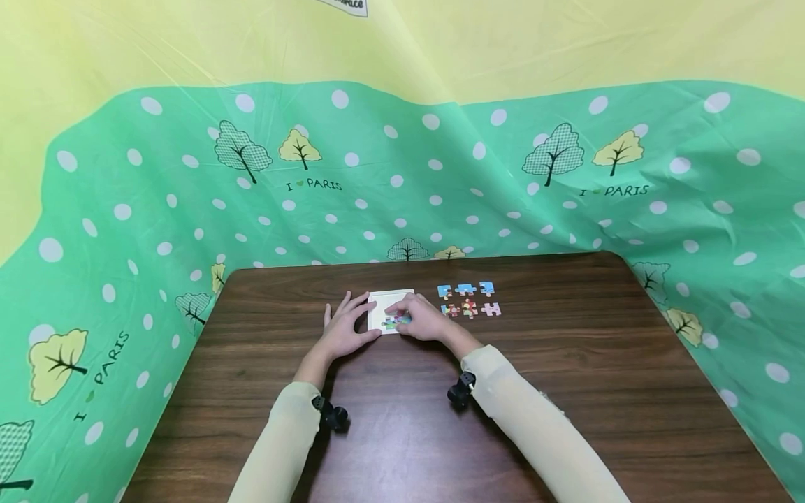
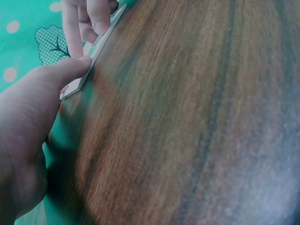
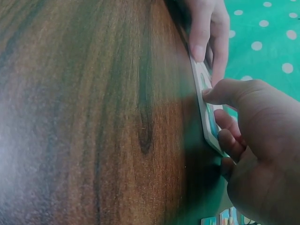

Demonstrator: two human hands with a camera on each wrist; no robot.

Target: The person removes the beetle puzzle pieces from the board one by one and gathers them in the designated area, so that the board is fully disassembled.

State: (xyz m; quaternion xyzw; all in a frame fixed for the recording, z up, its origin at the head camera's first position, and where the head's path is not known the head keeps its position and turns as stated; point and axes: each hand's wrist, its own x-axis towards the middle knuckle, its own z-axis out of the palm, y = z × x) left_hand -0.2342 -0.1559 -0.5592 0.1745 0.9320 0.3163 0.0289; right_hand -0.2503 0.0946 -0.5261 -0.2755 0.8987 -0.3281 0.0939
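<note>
A small white puzzle tray (image 1: pixel 377 316) lies near the far edge of the table, with several joined colourful puzzle pieces (image 1: pixel 389 323) along its near side. At the tray's left, my left hand (image 1: pixel 344 332) spreads its fingers; its thumb touches the near-left corner and the index finger lies at the left rim. My right hand (image 1: pixel 425 320) reaches over the tray from the right. Its thumb and curled index finger pinch at a puzzle piece low in the tray, partly hidden by the hand. In the right wrist view, the right thumb (image 3: pixel 218 93) bends over the tray's near rim (image 3: pixel 201 112).
Two rows of loose puzzle pieces (image 1: pixel 465 288) lie right of the tray, blue ones behind and red and pink ones (image 1: pixel 491 309) in front. The dark wooden table (image 1: pixel 402 419) meets a green dotted cloth (image 1: pixel 352 230) at its far and side edges.
</note>
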